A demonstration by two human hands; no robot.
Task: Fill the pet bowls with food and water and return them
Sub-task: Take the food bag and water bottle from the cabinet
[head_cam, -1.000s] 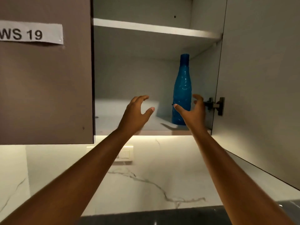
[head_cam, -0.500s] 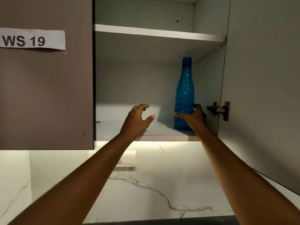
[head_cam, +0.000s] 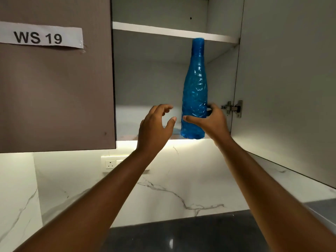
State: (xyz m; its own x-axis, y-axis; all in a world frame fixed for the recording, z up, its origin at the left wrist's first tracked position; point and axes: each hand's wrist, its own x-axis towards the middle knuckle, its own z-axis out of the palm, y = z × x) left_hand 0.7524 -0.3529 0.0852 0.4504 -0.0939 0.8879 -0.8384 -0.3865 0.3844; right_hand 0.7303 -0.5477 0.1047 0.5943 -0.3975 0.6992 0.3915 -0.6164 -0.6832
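Right hand (head_cam: 211, 122) — arm raised, thumb and fingers wrapped round lower body of blue bottle (head_cam: 195, 91), upright at right of open cabinet (head_cam: 145, 79), base at near edge of lower shelf. Left hand (head_cam: 156, 128) — raised just left of bottle, fingers curled half-open, holding nothing.

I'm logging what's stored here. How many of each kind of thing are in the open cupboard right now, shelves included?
Blue bottles: 1, held by the right hand
Shelves: 2, upper and lower
Total: 3
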